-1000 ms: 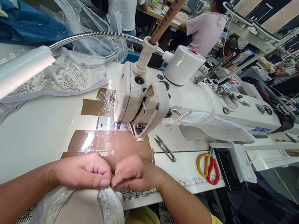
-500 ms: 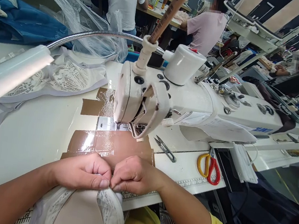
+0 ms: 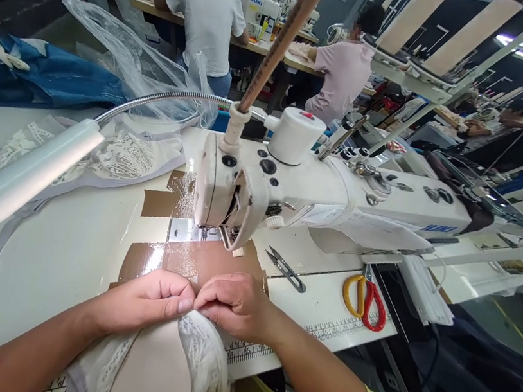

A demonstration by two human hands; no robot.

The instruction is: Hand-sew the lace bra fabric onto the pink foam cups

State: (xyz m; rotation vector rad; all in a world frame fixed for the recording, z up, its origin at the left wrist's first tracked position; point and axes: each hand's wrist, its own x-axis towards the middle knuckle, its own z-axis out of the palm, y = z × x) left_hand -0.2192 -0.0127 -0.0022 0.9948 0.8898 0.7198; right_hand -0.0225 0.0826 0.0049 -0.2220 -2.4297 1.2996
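Observation:
At the table's front edge, my left hand (image 3: 157, 298) and my right hand (image 3: 231, 304) meet, both closed in a pinch on the upper edge of a bra (image 3: 153, 372). It has a smooth beige cup and white lace along the sides, and hangs down toward my lap. The pinched edge itself is hidden by my fingers. Just beyond my hands, brown tape (image 3: 204, 259) covers the bed of a white sewing machine (image 3: 283, 179). The needle area stands a little past the tape, apart from the fabric.
Thread snips (image 3: 286, 269) and scissors with yellow and red handles (image 3: 366, 300) lie to the right. Another lace bra (image 3: 126, 154) lies at left under a lamp (image 3: 25, 179). A printed ruler (image 3: 337, 329) runs along the front edge. Several people sit at machines beyond.
My view has tilted up slightly, so the machine and table appear lower. Both hands keep their pinch on the bra, whose beige cup and lace have shifted slightly to the right in view.

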